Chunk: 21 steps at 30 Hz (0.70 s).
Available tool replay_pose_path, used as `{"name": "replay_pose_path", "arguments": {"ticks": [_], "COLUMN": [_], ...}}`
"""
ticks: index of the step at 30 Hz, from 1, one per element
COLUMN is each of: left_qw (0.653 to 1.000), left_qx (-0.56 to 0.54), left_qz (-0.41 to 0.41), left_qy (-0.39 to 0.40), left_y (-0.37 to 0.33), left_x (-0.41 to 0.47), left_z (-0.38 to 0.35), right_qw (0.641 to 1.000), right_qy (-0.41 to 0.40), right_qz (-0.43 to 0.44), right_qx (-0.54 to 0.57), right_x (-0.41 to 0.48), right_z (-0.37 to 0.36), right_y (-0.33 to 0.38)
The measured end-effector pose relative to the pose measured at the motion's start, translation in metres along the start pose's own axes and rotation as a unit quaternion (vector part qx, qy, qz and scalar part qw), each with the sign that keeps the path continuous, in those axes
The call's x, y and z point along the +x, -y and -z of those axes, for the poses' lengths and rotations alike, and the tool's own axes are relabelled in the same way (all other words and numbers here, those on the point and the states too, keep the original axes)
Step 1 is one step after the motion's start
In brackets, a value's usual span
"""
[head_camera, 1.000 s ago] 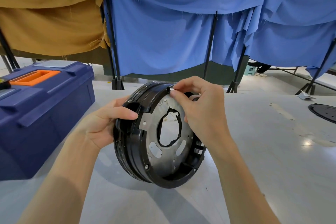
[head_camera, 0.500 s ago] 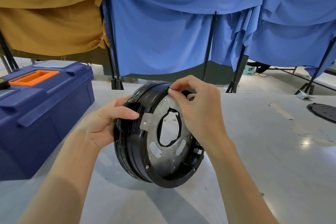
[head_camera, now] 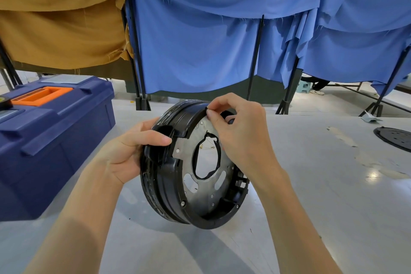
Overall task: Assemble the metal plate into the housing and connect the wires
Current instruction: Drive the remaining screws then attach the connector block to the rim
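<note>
Left hand (head_camera: 131, 151) grips housing (head_camera: 169, 184) by left rim; right hand (head_camera: 242, 133) pinches tiny part (head_camera: 208, 110) at far rim. Housing seems stiff, light; hold rim, not metal plate (head_camera: 188, 158) edges.

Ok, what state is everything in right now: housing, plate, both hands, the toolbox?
Housing: stood on edge on the table, open side toward the camera.
Metal plate: seated inside the housing.
Left hand: grips the housing's left rim.
Right hand: pinches a small part at the top rim.
Toolbox: lid closed.
Black disc: lying flat, far right.
</note>
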<state>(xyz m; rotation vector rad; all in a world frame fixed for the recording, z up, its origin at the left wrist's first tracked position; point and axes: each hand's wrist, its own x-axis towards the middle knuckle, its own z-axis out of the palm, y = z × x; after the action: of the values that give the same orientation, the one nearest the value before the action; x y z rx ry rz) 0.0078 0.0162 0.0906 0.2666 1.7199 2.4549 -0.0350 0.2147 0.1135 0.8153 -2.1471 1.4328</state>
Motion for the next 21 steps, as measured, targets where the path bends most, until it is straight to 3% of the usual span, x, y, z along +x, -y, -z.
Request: {"name": "replay_pose_path", "arguments": {"ticks": [14,21], "left_qw": [1.0,1.0], "left_qx": [0.006,0.016], "left_qz": [-0.004,-0.009], "left_qy": [0.008,-0.005], "left_y": [-0.0016,-0.0004], "left_x": [-0.0008,0.0009], "left_z": [-0.0035,-0.0048], "right_qw": [0.989,0.99], "right_qy": [-0.027,-0.032], "right_qz": [-0.047,-0.043], "right_qx": [0.138,0.131], "right_x": [-0.0034,-0.0028], "right_z": [0.0029,0.0033], "right_y": [-0.0048,-0.0048]}}
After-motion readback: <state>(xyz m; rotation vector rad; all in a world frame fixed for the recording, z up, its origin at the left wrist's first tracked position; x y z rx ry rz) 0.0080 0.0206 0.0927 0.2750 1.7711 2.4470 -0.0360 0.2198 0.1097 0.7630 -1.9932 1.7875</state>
